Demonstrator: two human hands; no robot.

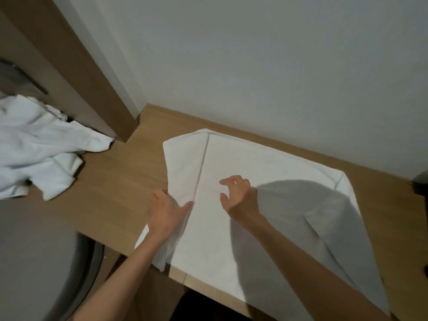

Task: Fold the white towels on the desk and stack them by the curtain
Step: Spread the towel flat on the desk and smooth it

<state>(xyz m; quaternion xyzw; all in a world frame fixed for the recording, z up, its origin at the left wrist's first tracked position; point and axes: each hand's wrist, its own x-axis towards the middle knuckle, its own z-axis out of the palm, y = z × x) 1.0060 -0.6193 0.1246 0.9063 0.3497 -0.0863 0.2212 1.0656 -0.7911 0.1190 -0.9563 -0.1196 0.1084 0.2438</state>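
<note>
A large white towel [266,172] lies spread on the wooden desk [111,181], its left strip folded over and its near edge hanging past the desk's front. My left hand [168,213] grips that folded left edge, thumb on top and fingers tucked beneath. My right hand [239,195] hovers just above the towel's middle with fingers curled like a claw, holding nothing. A crumpled heap of white towels [39,147] sits at the desk's far left.
A white wall [254,66] backs the desk. A brown wooden panel [76,72] stands at the back left. A grey rounded chair back [39,262] is at the lower left. A dark object [420,184] sits at the right edge.
</note>
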